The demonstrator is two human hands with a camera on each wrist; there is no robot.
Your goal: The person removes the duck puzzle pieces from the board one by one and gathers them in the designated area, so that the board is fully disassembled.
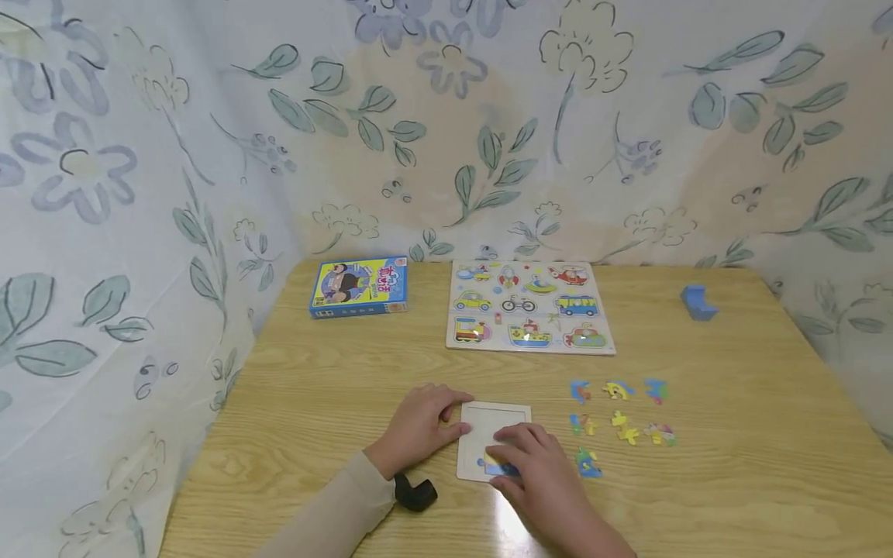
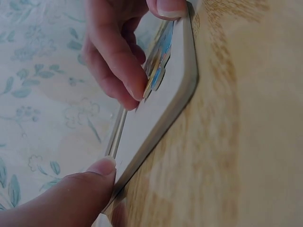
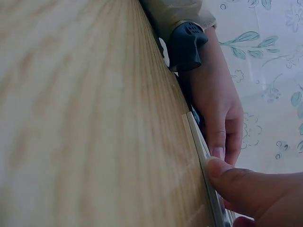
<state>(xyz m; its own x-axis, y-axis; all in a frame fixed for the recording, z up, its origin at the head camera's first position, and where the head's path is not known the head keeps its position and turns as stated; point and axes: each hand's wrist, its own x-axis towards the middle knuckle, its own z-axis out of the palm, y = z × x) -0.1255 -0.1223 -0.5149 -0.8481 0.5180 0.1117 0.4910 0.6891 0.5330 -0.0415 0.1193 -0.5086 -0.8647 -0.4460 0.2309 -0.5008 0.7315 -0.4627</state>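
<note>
My left hand (image 1: pixel 421 422) rests at the left edge of a pale wooden puzzle tray (image 1: pixel 477 439), its thumb on the rim and its forefinger extended to the far left corner. Over the tray's near right part, my right hand (image 1: pixel 541 473) holds a blue and yellow jigsaw piece (image 1: pixel 491 466). In the left wrist view, the right fingertips bend down to this piece's edge (image 2: pixel 157 78), while the right thumb lies at the tray's near rim. Much of the piece is hidden under the hand. From the right wrist, the tray (image 3: pixel 198 137) shows edge-on between both thumbs.
Several loose jigsaw pieces (image 1: pixel 627 434) lie right of the tray. Behind it is a picture board of vehicles (image 1: pixel 519 306), with a blue and yellow box (image 1: pixel 359 287) to its left and a small blue block (image 1: pixel 698 303) to its right. A flowered cloth (image 1: pixel 446 186) hangs behind the wooden table (image 1: pixel 732 465).
</note>
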